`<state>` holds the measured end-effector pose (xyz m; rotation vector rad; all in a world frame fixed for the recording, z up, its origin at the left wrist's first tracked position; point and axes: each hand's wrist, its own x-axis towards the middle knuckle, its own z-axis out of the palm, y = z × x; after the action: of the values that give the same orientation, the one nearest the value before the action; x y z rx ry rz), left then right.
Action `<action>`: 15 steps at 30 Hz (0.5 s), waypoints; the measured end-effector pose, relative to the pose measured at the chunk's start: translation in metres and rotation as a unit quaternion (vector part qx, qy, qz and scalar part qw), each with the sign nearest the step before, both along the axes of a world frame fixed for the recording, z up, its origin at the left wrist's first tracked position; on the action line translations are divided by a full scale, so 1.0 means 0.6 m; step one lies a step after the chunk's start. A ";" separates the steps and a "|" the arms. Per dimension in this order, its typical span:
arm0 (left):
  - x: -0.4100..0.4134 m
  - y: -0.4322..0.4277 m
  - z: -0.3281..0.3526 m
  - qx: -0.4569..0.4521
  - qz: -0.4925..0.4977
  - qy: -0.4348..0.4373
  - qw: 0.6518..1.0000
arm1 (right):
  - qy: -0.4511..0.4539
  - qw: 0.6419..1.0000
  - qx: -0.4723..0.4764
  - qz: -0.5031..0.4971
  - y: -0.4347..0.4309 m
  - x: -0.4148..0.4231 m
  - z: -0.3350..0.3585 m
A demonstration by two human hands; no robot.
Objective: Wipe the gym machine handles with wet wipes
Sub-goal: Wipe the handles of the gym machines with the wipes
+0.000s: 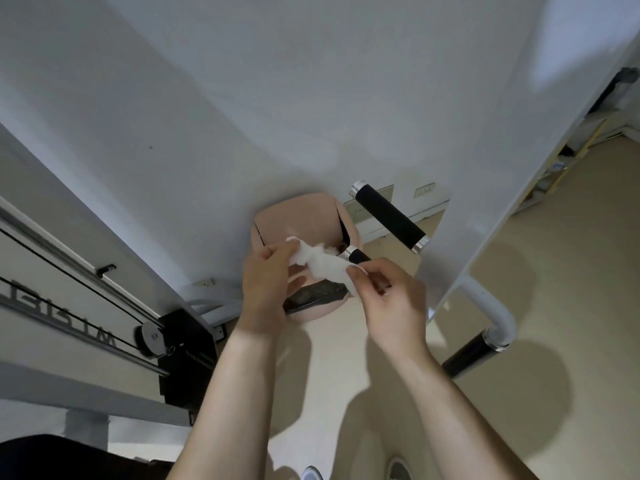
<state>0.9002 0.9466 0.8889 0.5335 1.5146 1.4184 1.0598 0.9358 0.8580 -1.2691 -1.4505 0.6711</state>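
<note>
Both forearms reach forward from the bottom edge, over beige floor. The toes of two shoes (pixel 398 470) are just in view below.

Left hand (pixel 266 282): thumb and fingers pinch one end of the wet wipe (pixel 322 259). Right hand (pixel 391 299): fingers curled, thumb and forefinger pinching the other end. The wipe is bunched and rumpled, and hangs in a loose span between the two hands.

Just behind the wipe, the chrome-capped tip of a black handle (pixel 361 257) pokes out. Cannot tell whether the wipe touches it.

A pink bin (pixel 294 211) with a dark liner (pixel 311 295) lies under the hands, with its far rim against the wall.

At right, a lower handle (pixel 469 356) sits on the bend of a white tube (pixel 500 320), well apart from the hands. Farther off, an upper handle (pixel 389 216) with foam grip and chrome at both ends.

At the left edge are the machine's pulley (pixel 152 336) and cables.

Judgement: the wipe is being opened out before going onto the nearest handle.

- Spread it flat first, since a wad cleans only a stripe.
- Wrap it fully round the grip.
- Twist while sliding from cap to cap, taking in the chrome ends.
- Steady the bar with the free hand in case it swings.
- Turn to a fresh face for the next handle.
</note>
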 end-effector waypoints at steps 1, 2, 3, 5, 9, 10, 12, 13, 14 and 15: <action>-0.008 -0.003 0.001 -0.002 0.010 0.000 1.000 | 0.017 0.999 -0.026 0.010 0.001 -0.001 0.005; -0.016 -0.004 0.002 -0.004 0.023 -0.005 1.000 | 0.042 0.997 -0.054 0.022 0.003 -0.001 0.010; -0.026 -0.005 0.002 -0.007 0.038 -0.012 0.999 | 0.073 0.993 -0.081 0.035 0.006 -0.001 0.014; -0.047 -0.003 0.002 -0.022 0.070 -0.040 0.997 | 0.150 0.979 -0.128 0.055 0.012 0.000 0.016; -0.065 -0.003 -0.009 -0.034 0.055 -0.178 0.982 | 0.302 0.921 -0.233 0.074 0.018 0.001 0.009; -0.063 -0.003 -0.015 -0.044 0.033 -0.195 0.979 | 0.337 0.903 -0.253 0.083 0.019 0.001 0.007; -0.056 0.000 -0.034 -0.074 -0.003 -0.220 0.973 | 0.376 0.881 -0.270 0.101 0.022 0.002 0.004; -0.054 0.002 -0.047 -0.088 -0.011 -0.239 0.967 | 0.382 0.876 -0.273 0.110 0.024 0.003 0.004; -0.053 0.004 -0.058 -0.098 -0.015 -0.268 0.958 | 0.383 0.874 -0.274 0.122 0.026 0.005 0.003; -0.054 0.005 -0.070 -0.106 -0.013 -0.307 0.946 | 0.380 0.873 -0.274 0.134 0.028 0.007 0.002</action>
<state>0.8675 0.9497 0.8470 -0.0329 1.1214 1.2244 1.0638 0.9528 0.8592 -1.0103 -0.7840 1.6471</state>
